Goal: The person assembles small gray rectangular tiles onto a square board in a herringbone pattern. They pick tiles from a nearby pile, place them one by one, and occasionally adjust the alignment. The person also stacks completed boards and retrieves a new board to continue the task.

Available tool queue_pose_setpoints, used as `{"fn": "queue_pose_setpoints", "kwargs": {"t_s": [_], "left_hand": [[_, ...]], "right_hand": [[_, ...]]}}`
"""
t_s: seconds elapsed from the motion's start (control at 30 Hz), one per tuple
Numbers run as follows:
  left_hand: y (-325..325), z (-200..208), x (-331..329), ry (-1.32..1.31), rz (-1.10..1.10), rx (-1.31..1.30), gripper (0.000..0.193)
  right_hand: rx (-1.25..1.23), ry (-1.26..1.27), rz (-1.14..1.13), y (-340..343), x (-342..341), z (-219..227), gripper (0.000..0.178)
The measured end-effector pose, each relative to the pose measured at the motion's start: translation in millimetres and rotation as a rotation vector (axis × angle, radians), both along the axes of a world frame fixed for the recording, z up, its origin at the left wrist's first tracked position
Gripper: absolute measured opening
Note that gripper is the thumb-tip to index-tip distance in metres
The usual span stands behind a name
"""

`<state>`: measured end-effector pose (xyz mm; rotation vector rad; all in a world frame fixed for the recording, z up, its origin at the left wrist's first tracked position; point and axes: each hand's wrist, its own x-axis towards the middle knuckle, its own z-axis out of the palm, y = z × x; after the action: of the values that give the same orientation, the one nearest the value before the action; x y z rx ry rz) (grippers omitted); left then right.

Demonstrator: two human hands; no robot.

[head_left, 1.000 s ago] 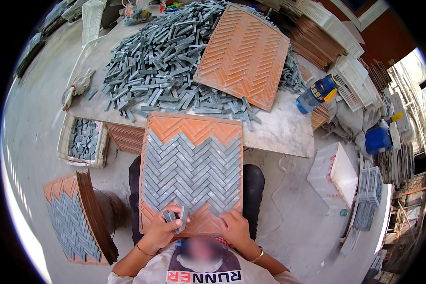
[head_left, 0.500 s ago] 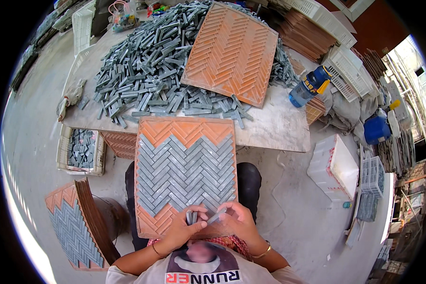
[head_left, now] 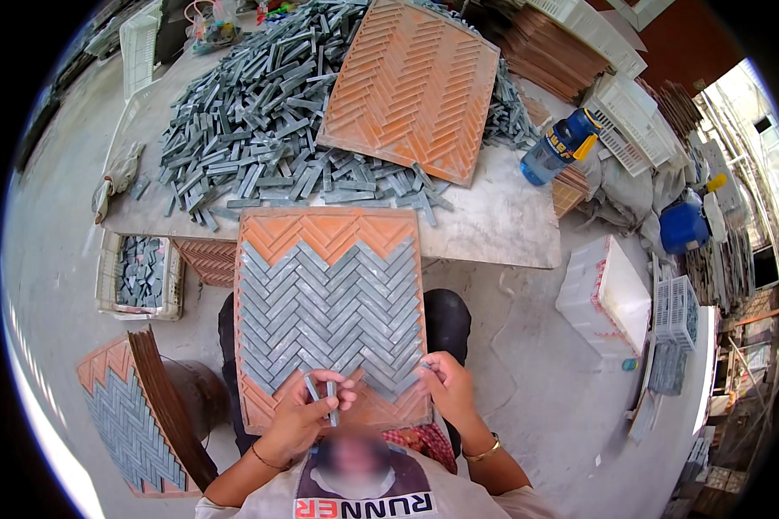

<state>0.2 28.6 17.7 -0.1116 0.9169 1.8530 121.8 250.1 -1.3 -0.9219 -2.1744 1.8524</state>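
On my lap lies an orange mould tray (head_left: 307,227) with zigzag slots, its far end resting against the table edge. Grey stone strips (head_left: 329,298) fill most of it in a herringbone pattern; bare orange slots show at the far and near ends. My left hand (head_left: 296,415), over the near part of the tray, is closed around a few loose grey strips (head_left: 332,401) that stick out between its fingers. At the tray's right edge my right hand (head_left: 452,394) pinches a grey strip (head_left: 425,365), mostly hidden by the fingertips.
A heap of grey strips (head_left: 242,130) covers the table (head_left: 506,216), with an empty orange mould (head_left: 415,86) leaning on it. A blue bottle (head_left: 541,166) stands right. At left are a crate of grey pieces (head_left: 180,298) and a stack of moulds (head_left: 134,424), the front one filled.
My right hand has moved away from my left, to the right edge of the tray. My left hand has shifted slightly left and down with its strips. The whole view has shifted a little.
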Motion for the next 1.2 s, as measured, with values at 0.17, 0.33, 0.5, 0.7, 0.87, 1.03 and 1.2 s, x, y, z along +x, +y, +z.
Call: {"fn": "queue_pose_setpoints", "kwargs": {"t_s": [0.17,0.33,0.5,0.7,0.87,1.03,1.2], "left_hand": [[-8.2,-9.3,-0.1,-0.032,-0.044,0.016,0.032],[-5.5,-4.5,1.4,-0.097,-0.052,-0.009,0.034],[-8.4,-6.0,1.8,-0.09,-0.055,0.002,0.033],[1.9,-10.6,4.5,-0.17,-0.075,0.126,0.029],[13.5,-14.7,6.0,-0.159,-0.106,0.099,0.027],[28.5,-14.8,10.4,0.014,-0.123,0.066,0.029],[28.1,-5.3,4.8,0.003,0.072,-0.033,0.028]], "right_hand": [[0.039,-0.012,-0.017,4.7,1.5,-4.2,0.009],[0.605,0.114,0.027,-1.0,1.0,-8.2,0.016],[0.616,0.049,-0.041,-14.2,1.2,-10.9,0.023],[0.65,0.086,0.05,-25.5,9.7,-9.4,0.023],[0.269,0.203,0.167,-45.9,3.2,27.5,0.024],[0.141,0.03,0.261,-51.5,2.9,30.8,0.035],[-0.944,0.076,-0.092,-13.3,22.9,11.2,0.022]]}}
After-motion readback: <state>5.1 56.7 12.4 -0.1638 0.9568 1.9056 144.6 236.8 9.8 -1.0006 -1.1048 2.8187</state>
